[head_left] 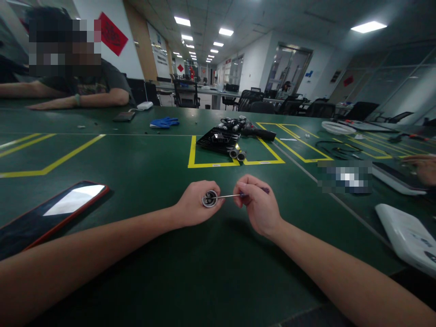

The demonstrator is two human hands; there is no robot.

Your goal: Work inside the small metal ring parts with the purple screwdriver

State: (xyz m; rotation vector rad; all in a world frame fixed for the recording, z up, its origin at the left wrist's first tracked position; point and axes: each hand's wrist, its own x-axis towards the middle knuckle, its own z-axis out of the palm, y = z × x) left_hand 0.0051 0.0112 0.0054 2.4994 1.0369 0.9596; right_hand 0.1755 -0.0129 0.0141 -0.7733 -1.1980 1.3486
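Observation:
My left hand (197,203) is closed around a small round metal part (209,199), a hollow cylinder whose open end faces right and shows some inner pieces. My right hand (259,204) grips the dark purple handle of a screwdriver (229,196). Its thin shaft points left, and the tip reaches into the open end of the metal part. What the tip touches inside is too small to make out. Both hands are held just above the green table. Most of the cylinder is hidden by my left fingers.
A phone (51,213) in an orange case lies at left. Ahead, a black ribbed part (218,140) and two metal cylinders (237,155) sit within yellow tape. Farther off are a blue glove (164,122) and a seated person (85,77). A white device (407,236) lies at right.

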